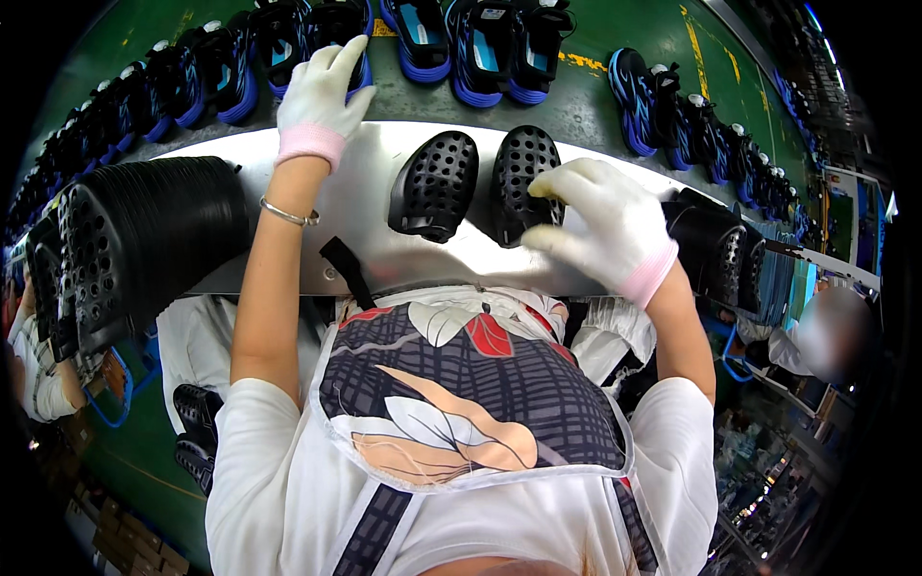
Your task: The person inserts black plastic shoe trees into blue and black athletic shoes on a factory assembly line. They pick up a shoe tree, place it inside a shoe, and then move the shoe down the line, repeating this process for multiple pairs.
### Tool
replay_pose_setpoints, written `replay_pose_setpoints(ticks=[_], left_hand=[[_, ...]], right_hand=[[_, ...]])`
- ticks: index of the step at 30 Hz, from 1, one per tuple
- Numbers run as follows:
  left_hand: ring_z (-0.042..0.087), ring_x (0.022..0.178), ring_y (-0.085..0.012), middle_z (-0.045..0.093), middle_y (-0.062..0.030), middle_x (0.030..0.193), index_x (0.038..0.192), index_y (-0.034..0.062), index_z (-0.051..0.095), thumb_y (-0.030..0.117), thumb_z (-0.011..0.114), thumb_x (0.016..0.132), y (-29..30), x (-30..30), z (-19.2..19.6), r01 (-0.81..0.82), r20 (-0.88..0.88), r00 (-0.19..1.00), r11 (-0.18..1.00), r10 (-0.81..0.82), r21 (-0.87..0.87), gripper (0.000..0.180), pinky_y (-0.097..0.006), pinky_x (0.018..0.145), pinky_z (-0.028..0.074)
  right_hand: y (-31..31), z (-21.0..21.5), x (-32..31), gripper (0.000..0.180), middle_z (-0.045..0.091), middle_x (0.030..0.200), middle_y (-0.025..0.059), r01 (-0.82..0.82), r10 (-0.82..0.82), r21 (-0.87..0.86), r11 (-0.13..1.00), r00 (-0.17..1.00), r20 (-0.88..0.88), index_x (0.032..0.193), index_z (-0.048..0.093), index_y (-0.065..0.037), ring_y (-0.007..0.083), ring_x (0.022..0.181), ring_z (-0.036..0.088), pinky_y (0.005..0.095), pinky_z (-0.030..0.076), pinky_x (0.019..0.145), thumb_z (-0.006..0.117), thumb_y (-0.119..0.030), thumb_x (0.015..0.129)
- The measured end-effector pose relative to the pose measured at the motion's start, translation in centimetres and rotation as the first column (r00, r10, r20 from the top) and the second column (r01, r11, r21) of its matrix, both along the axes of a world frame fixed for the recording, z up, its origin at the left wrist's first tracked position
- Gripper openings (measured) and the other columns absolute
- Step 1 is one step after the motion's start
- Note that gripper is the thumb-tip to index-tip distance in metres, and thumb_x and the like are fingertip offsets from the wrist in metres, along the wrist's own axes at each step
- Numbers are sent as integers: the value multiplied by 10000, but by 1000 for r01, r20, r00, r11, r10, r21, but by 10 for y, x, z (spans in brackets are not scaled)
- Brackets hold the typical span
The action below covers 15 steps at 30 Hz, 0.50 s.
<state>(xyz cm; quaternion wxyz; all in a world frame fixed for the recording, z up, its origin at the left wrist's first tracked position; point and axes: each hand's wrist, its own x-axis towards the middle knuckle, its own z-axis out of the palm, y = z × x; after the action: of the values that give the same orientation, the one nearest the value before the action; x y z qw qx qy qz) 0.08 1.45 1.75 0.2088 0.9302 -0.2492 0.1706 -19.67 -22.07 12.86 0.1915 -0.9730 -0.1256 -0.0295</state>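
Just left of the right hand (615, 226), its grip parted, the right-hand perforated black form (519, 168) lies lengthwise away on the bench (360, 206); farther off, the left hand (319, 108) is splayed by a blue-black shoe (336, 24).

gloved left hand (322, 101) at blue-black shoes (478, 48); gloved right hand (610, 221) at right one of two black forms (526, 168), silver table (370, 158).
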Motion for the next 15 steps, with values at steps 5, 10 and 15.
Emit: replay_pose_setpoints(ticks=[5, 10, 15], left_hand=[[566, 1086, -310, 598, -129, 1179, 1247, 126, 594, 230, 685, 816, -13, -26, 16, 142, 28, 990, 981, -139, -132, 453, -383, 934, 464], [621, 932, -262, 619, -130, 1076, 1180, 70, 626, 167, 664, 838, -11, -36, 13, 281, -57, 952, 932, -301, -229, 357, -337, 820, 510], [626, 915, -140, 637, -85, 1077, 1242, 45, 605, 181, 624, 907, -11, -52, 35, 192, -412, 808, 850, -421, -491, 362, -267, 807, 514]], right_hand=[[2, -21, -17, 373, 605, 927, 95, -20, 29, -92, 996, 995, 98, 964, 619, -91, 294, 864, 599, 392, 485, 790, 765, -271, 671], [3, -17, -16, 327, 591, 877, 86, -61, 72, -139, 988, 994, 76, 904, 604, -78, 282, 859, 602, 387, 487, 763, 761, -249, 673], [8, 22, -23, 349, 615, 894, 84, -23, 23, 1, 1000, 992, 124, 891, 622, -72, 282, 843, 611, 387, 496, 757, 795, -223, 629]])
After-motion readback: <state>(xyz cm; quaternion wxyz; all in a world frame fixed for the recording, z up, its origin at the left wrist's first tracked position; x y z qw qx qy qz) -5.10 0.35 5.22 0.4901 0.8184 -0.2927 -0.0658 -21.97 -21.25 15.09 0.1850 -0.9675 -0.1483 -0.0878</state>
